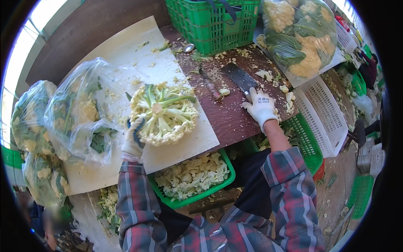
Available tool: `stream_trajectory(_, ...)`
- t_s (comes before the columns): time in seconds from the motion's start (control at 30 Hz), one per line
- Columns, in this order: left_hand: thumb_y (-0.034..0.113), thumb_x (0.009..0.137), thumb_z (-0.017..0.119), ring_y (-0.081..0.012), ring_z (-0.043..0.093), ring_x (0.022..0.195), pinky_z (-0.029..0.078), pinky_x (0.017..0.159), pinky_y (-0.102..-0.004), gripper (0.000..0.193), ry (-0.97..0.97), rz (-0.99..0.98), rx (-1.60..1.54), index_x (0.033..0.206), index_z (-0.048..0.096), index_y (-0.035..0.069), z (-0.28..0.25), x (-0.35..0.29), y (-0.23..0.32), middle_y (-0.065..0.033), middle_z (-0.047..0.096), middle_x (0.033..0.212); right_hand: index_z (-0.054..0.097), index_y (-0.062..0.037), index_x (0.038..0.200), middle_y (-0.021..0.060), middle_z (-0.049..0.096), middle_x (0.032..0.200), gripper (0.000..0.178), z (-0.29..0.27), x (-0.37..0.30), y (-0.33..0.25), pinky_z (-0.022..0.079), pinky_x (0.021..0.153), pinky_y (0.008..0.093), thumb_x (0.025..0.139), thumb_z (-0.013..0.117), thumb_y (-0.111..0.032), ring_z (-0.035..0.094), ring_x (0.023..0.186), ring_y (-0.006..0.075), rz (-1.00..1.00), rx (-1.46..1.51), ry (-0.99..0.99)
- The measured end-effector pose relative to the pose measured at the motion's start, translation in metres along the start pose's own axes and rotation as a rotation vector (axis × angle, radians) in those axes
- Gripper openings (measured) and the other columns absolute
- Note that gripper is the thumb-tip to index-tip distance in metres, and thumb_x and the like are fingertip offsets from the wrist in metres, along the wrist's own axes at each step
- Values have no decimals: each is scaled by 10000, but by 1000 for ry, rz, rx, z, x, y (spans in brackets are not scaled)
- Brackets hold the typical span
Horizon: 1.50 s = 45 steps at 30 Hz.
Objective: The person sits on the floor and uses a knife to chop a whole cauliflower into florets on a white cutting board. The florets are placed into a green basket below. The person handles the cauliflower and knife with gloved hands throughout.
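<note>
A large cauliflower head (161,113) lies stem side up on a pale board (184,140), its cut stalk and branching stems showing. My left hand (133,138), in a white and blue glove, grips its left edge; the fingers are partly hidden. To the right, a dark-bladed cleaver (238,76) rests on the brown tabletop (231,122). My white-gloved right hand (260,106) is at the cleaver's handle, fingers closed over it. Beside the blade lies a small knife (211,87) with a worn handle.
Clear bags of cauliflower (79,109) stand at left; another bag (304,38) sits far right. A green crate (214,27) stands at the back. Below the table edge are a green bin of cut florets (230,174) and another green crate (312,147). A white crate (325,113) is at right.
</note>
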<state>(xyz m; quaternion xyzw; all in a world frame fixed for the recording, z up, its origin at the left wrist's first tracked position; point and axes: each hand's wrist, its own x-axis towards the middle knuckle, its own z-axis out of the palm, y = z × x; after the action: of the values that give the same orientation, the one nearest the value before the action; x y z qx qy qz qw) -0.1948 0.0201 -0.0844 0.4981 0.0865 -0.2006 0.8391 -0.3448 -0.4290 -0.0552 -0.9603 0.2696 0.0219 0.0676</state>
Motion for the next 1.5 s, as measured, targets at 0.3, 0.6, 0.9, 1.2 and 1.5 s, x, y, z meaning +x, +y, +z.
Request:
stream_trajectory(0.3,7,815,830,-300,729,1086,644,919,-425,759,230,347,275,1475,456,13,34,-32,50,-182,667,1272,657,-24,1234,154,744,992,361,-12,-24,-14,562,772,470,1023,615,-314,725,891,323,-20,605,126)
stream_trajectory(0.6,538,836,821,-418,402,1470,338,1225,-495,883,457,603,1077,1558,540,114,92,-60,58,-222,458,1590,551,15,1456,81,682,939,500,-27,-199,-107,554,753,325,987,683,-94,637,819,149,-333,1348,-28)
stream_trajectory(0.9,589,938,732,-406,409,1508,332,1236,-439,905,353,628,976,1603,448,45,96,-32,57,-269,444,1616,569,-5,1435,201,732,1061,474,-3,-201,-157,554,908,412,999,677,-154,723,984,324,-420,1307,-66)
stream_trajectory(1.2,559,939,706,-432,502,1439,399,1197,-449,838,360,596,1292,1580,493,63,137,-29,58,-299,529,1534,535,-42,1331,316,685,1141,387,-15,-178,-165,517,912,560,1016,601,-257,654,1072,514,-314,1186,-208)
stream_trajectory(1.5,590,911,687,-442,529,1415,437,1170,-475,824,478,503,1455,1570,526,123,163,-32,53,-302,552,1508,544,-12,1353,298,710,1138,410,-37,-163,-171,524,935,510,1036,576,-271,661,1092,496,-213,1011,-276)
